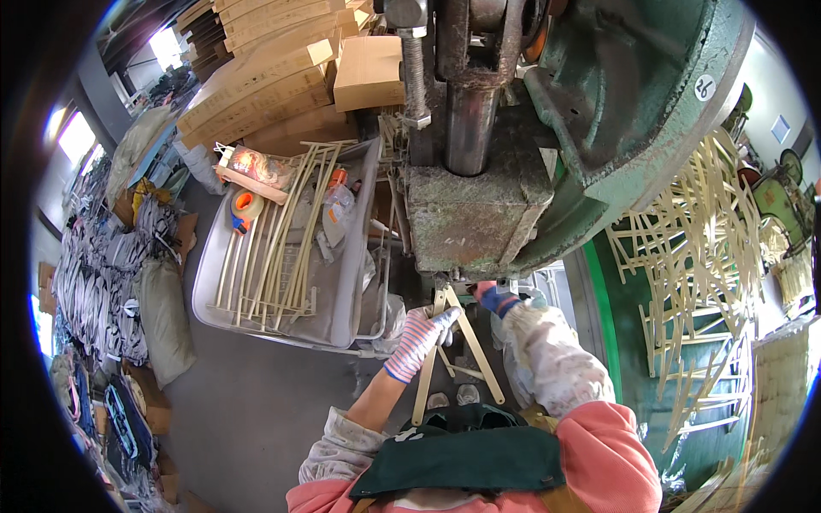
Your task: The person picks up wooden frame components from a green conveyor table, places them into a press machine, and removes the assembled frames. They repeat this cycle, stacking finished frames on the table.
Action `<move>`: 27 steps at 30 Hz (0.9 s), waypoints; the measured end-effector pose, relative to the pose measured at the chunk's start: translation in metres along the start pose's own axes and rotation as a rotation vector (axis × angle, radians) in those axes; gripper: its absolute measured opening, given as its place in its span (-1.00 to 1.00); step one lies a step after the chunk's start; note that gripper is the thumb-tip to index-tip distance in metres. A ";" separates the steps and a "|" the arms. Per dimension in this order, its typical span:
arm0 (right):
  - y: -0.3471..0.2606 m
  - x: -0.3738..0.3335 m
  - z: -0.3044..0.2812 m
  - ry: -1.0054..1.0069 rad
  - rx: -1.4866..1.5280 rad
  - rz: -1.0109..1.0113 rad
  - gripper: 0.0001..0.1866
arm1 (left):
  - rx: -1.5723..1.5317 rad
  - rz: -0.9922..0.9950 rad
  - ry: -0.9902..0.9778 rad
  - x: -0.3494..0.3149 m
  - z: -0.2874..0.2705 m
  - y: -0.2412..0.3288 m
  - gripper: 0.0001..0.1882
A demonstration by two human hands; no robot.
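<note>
My left hand (419, 340), in a striped glove with grey fingertips, is closed on a cream flat-bar frame (479, 352). Two long bars of this frame spread downward from a joint under the press head, in an A shape, with thinner cross pieces between them. The joined top end sits beneath the worn metal block (475, 214) of a green press. My right hand (496, 297), in a red and blue glove, reaches in just right of that top end, close under the block. Its fingertips are partly hidden there, so its grip does not show.
Left of the press stands a white tub (342, 318) holding cream bar frames, a tape roll (246, 205) and plastic bags. Stacked cardboard boxes (265, 94) rise behind it. A big heap of cream frames (693, 231) lies right, past the press body (624, 111). Grey bundles (103, 274) are far left.
</note>
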State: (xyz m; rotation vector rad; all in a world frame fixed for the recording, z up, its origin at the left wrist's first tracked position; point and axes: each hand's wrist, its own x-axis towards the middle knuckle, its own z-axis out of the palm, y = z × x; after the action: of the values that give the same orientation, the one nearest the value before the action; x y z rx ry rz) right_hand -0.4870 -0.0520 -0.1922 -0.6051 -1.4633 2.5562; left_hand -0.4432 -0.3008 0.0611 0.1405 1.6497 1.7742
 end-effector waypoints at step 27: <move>-0.115 -0.095 0.092 -0.333 -0.498 -0.097 -0.78 | -0.343 0.350 -0.024 0.011 0.003 -0.032 -0.59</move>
State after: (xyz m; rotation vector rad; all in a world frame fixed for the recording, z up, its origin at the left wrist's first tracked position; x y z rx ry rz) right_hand -0.4470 -0.0945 -0.0271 -0.1466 -2.2081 2.2975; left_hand -0.4367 -0.2944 0.0285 0.3063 1.3365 2.2817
